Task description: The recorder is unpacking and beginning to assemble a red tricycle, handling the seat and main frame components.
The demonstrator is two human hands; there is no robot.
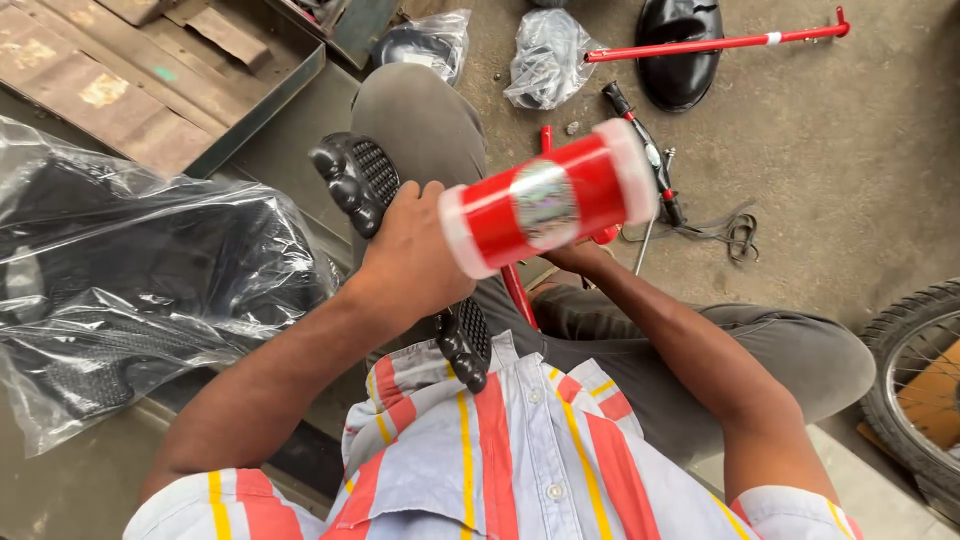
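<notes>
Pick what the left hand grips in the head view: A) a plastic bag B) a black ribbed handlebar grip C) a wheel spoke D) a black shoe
B: the left hand is wrapped round the middle of a black ribbed handlebar grip, whose knobbed ends stick out above and below the fist; the plastic bag, the black shoe and the wheel lie apart from it.

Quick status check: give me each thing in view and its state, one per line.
left hand: closed on black grip
right hand: mostly hidden behind the red padded tube, grasp unclear
red padded tube: raised, tilted, wrapped in clear film
large plastic bag: lying on floor, holds black parts
bicycle wheel: at right edge, partly in view
</notes>
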